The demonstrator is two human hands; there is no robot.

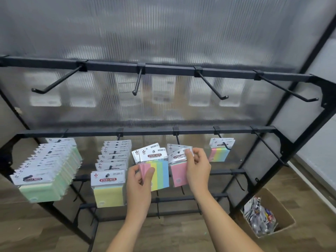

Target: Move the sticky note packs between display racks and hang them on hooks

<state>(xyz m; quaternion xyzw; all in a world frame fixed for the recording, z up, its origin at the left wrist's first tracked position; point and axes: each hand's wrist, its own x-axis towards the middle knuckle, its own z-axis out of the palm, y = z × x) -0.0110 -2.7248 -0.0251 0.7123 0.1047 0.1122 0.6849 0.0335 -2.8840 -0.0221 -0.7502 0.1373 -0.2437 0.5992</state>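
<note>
before the black metal rack (pixel 163 132), both hands' fingers around glossy rectangular packs: left hand (pixel 139 182), right hand (pixel 198 168)

A shop: hooked display rack (pixel 163 132) hung with sticky note packs (pixel 109 179).

Read "STICKY NOTE" in red on white header cards: yellow pack (pixel 108 188), striped multicolour pack (pixel 154 171), pink pack (pixel 179 170), green pack (pixel 39 186). Smaller print illegible.
</note>
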